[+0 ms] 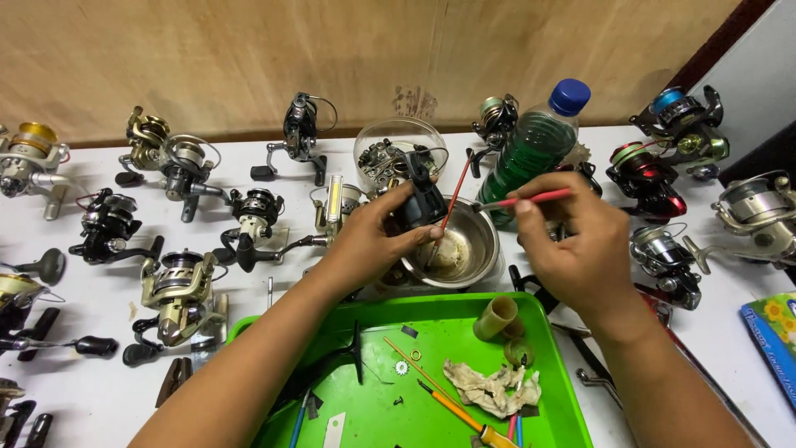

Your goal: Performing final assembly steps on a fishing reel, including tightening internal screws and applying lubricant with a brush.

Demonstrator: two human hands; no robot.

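While your left hand is gripping a black reel body over the steel bowl, your right hand is pinching a thin red brush between fingertips, just beside the green-filled bottle, above the green tray.

A small repair workshop for fishing reels is shown. A white worktable is crowded with spinning reels: several are laid out beyond and beside the left hand, more just past the right hand. Below both hands a green tray is seen, on which small parts, a gear, a soiled rag and screwdrivers are kept (a plain board wall stands behind the table). A clear tub of parts is placed above the left hand.
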